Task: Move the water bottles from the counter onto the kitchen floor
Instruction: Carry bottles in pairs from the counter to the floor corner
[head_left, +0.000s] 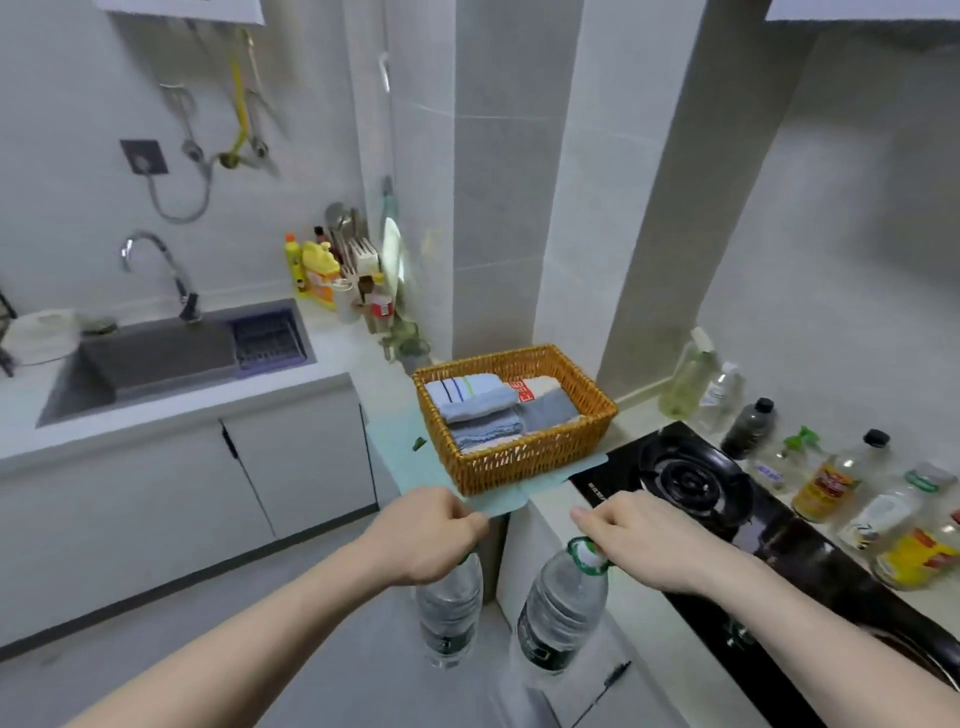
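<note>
The left hand (434, 530) has its grip closed around the neck of one water bottle (449, 610), and the right hand (641, 540) holds a second bottle (561, 610) by its green-ringed top; both bottles hang upright over the grey floor (322, 623), just off the counter (582, 525) edge. Just beyond the hands a wicker basket (519, 462) of folded cloths sits on a pale green mat (397, 447). The black stove (691, 478) lies right, glass bottles (826, 483) behind it; the sink (156, 358) is far left.
</note>
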